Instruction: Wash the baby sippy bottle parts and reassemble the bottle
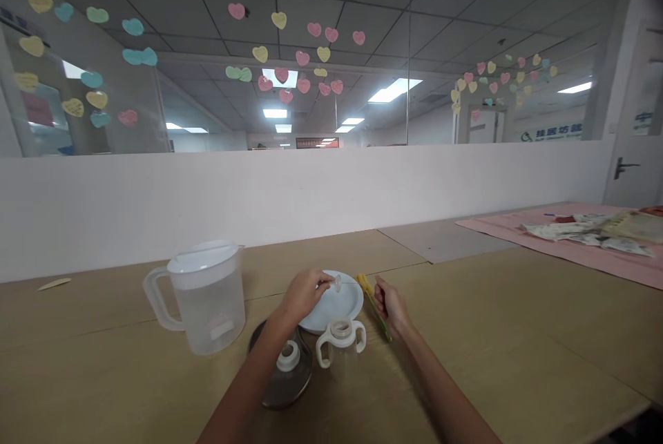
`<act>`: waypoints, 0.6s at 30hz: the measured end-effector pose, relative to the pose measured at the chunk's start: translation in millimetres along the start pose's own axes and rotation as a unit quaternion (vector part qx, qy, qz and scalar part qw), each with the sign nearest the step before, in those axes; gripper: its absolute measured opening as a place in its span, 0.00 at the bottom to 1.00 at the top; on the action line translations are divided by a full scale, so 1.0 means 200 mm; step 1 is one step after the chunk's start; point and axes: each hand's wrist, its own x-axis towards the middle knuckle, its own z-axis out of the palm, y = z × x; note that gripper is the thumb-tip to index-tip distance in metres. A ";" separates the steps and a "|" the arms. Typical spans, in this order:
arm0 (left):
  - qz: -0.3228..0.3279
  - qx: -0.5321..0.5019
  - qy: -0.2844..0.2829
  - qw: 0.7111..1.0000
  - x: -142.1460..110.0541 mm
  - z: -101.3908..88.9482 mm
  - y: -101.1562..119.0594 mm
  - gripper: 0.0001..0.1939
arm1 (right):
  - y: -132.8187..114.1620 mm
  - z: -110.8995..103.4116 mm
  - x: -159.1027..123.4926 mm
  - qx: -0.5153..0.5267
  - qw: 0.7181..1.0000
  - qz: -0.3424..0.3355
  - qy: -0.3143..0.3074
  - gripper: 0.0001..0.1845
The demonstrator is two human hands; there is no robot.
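Observation:
My left hand (308, 292) pinches a small clear piece that looks like a bottle nipple (338, 283), held over the white bowl (331, 309). My right hand (389, 302) is closed just right of the bowl; a faint thin line runs from it toward the nipple, but what it grips is unclear. Below the bowl stands a clear baby bottle (342, 358) with two white handles and no top on it. A brush with a yellow head and green handle (377, 307) lies between the bowl and my right hand. On a dark round tray (284, 389), partly behind my left forearm, sits a white bottle collar (288, 357).
A large lidded plastic pitcher (210, 302) with clear liquid stands at the left. A flat yellowish piece (54, 284) lies at the far left. Cloths (595, 230) rest on a pink mat (507, 224) at the right. A white wall (300, 202) borders the table's back.

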 end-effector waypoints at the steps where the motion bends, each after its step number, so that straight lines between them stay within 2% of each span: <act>1: 0.001 0.001 0.002 1.000 0.00 -0.01 0.00 0.13 | 0.00 0.00 0.00 0.006 1.000 -0.001 -0.005 0.22; 6: -0.002 0.049 0.022 0.999 0.00 -0.04 0.03 0.13 | 0.00 0.03 -0.02 0.008 0.998 0.008 -0.064 0.25; 11: 0.002 0.098 0.015 0.995 -0.01 -0.06 0.06 0.13 | 0.01 0.08 -0.05 0.013 0.992 0.008 -0.124 0.28; 15: 0.038 0.116 0.020 0.992 -0.01 -0.03 0.09 0.14 | 0.04 0.10 -0.07 -0.009 0.985 0.017 -0.171 0.29; 18: 0.055 0.139 0.003 0.989 0.00 0.01 0.09 0.15 | 0.05 0.10 -0.07 -0.015 0.982 0.010 -0.186 0.28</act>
